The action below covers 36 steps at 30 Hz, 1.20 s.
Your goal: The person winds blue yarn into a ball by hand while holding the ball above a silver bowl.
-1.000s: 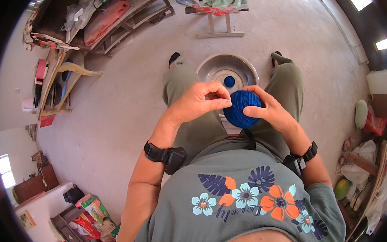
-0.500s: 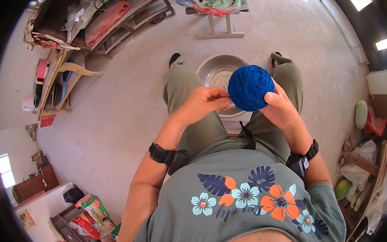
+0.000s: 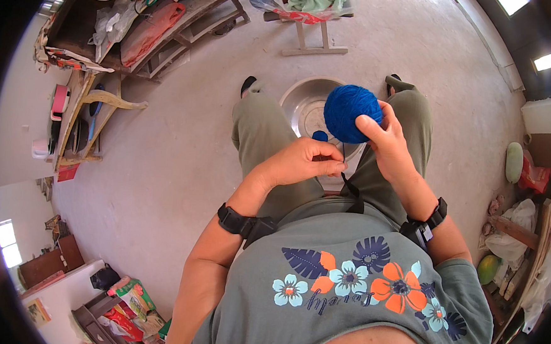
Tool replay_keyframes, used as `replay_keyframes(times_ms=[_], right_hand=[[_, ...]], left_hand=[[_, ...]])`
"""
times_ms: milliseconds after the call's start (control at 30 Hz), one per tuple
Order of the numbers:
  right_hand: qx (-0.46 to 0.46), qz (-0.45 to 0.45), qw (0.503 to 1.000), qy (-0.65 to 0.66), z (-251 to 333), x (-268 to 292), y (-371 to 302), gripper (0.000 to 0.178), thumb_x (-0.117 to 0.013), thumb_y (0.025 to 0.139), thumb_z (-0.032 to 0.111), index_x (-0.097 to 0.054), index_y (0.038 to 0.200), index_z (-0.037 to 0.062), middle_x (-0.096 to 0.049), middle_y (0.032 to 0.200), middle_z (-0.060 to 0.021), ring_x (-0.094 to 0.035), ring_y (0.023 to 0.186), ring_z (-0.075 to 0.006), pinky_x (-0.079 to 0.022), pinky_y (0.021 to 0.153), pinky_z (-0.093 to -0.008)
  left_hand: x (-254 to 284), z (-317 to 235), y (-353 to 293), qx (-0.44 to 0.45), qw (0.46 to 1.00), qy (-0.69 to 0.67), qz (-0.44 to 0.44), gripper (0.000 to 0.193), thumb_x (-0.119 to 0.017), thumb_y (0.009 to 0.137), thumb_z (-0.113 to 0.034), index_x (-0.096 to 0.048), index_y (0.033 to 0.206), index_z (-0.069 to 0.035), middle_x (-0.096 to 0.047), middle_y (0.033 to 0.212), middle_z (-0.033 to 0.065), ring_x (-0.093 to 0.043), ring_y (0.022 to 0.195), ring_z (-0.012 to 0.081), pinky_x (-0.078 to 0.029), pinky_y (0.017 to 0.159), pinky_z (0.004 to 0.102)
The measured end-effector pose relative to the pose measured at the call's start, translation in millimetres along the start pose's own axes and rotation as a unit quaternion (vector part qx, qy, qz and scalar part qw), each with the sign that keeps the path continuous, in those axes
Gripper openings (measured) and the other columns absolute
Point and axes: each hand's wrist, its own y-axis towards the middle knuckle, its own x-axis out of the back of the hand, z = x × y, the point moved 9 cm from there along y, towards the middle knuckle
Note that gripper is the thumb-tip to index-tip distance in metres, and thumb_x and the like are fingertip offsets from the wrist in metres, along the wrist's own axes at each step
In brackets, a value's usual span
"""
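A large ball of blue yarn (image 3: 352, 113) is up above my lap, gripped from its right side by my right hand (image 3: 384, 133), thumb on the near face. From its underside a strand of yarn runs down to my left hand (image 3: 307, 161), whose thumb and forefinger are pinched together on it. Below them, a metal basin (image 3: 295, 101) sits on the floor between my feet. Just beyond my left hand, a smaller blue yarn ball (image 3: 320, 135) shows in the basin, partly covered by the hand.
A wooden bench (image 3: 314, 49) carrying a bag of cloth stands ahead. Dark wooden shelving (image 3: 199, 25) is at the far left, with a wooden rack (image 3: 113, 99) nearer. Along the right wall lie a green melon (image 3: 514, 162) and plastic bags (image 3: 515, 231).
My right hand has moved the big ball up and slightly left, turning it. My left hand has gone down and right, and the small ball now shows.
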Motion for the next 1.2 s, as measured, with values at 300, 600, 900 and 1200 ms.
replay_keyframes(times_ms=[300, 600, 900, 1200], right_hand=[[0.126, 0.022, 0.943, -0.306, 18.6, -8.4, -9.4, 0.082, -0.089, 0.069, 0.032, -0.044, 0.129, -0.0009, -0.059, 0.114, -0.0181, -0.061, 0.106, -0.0243, -0.051, 0.091, -0.0349], [-0.038, 0.173, 0.948, -0.264, -9.6, -15.5, -15.3, 0.075, -0.084, 0.076, 0.034, -0.048, 0.130, -0.0027, -0.060, 0.118, -0.0142, -0.060, 0.109, -0.0199, -0.049, 0.095, -0.0340], [-0.112, 0.211, 0.970, -0.052, -11.1, -26.8, -24.0, 0.074, -0.083, 0.081, 0.030, -0.045, 0.137, -0.0004, -0.059, 0.122, -0.0078, -0.055, 0.115, -0.0145, -0.044, 0.101, -0.0300], [-0.047, 0.203, 0.965, -0.158, -10.3, -27.5, -23.3, 0.080, -0.085, 0.077, 0.034, -0.044, 0.136, -0.0012, -0.059, 0.119, -0.0089, -0.058, 0.110, -0.0162, -0.048, 0.097, -0.0317]], left_hand=[[14.7, -32.7, -11.3, -0.057, 0.998, -0.028, 0.001, 0.012, -0.068, 0.093, -0.011, -0.067, 0.098, 0.000, -0.067, 0.089, 0.0005, -0.060, 0.083, 0.0073, -0.049, 0.077, 0.0248], [39.5, -48.2, -15.2, -0.090, 0.987, 0.079, -0.107, 0.007, -0.071, 0.089, -0.010, -0.068, 0.091, -0.003, -0.063, 0.084, -0.0002, -0.057, 0.077, 0.0085, -0.046, 0.072, 0.0247], [46.9, -40.2, -16.4, -0.077, 0.988, 0.013, -0.131, 0.009, -0.071, 0.091, -0.011, -0.067, 0.095, -0.003, -0.065, 0.091, -0.0011, -0.059, 0.086, 0.0074, -0.049, 0.080, 0.0252], [42.4, -39.6, -16.1, -0.065, 0.991, 0.019, -0.119, 0.008, -0.072, 0.090, -0.010, -0.067, 0.091, -0.003, -0.062, 0.089, -0.0015, -0.058, 0.083, 0.0074, -0.048, 0.077, 0.0249]])
